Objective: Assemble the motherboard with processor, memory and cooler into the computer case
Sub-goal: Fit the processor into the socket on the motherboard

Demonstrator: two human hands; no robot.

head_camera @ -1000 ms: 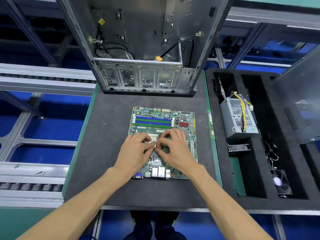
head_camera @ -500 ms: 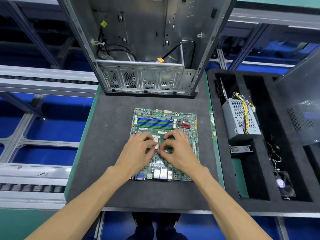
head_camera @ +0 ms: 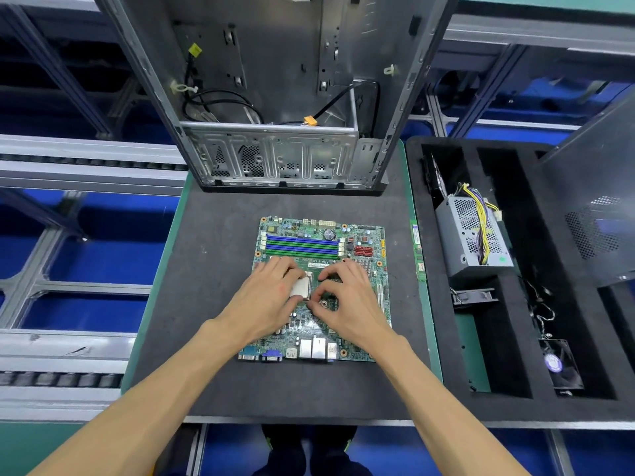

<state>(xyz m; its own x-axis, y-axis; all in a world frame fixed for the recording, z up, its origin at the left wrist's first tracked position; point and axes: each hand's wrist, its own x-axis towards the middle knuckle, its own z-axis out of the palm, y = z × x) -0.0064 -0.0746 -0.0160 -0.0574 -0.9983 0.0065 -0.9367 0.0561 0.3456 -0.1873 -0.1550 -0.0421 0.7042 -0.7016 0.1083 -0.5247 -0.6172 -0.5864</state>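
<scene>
The green motherboard [head_camera: 319,242] lies flat on the dark mat, with blue and green memory slots along its far side. A silver processor [head_camera: 300,286] sits at the board's socket, between my two hands. My left hand [head_camera: 264,300] covers its left side, curled fingertips on its far edge. My right hand [head_camera: 347,304] pinches at its right edge with thumb and forefinger. The open metal computer case [head_camera: 275,156] stands behind the board, loose cables inside it. A green memory stick [head_camera: 417,249] lies along the mat's right edge.
A black foam tray [head_camera: 443,338] to the right holds a grey power supply [head_camera: 474,235] with yellow wires, a small black part [head_camera: 474,297] and a fan [head_camera: 560,365]. A grey side panel [head_camera: 601,201] leans at far right. Conveyor rails [head_camera: 68,166] run on the left.
Both hands stay at the socket; only the fingertips shift a little around the processor. The view has drifted slightly.
</scene>
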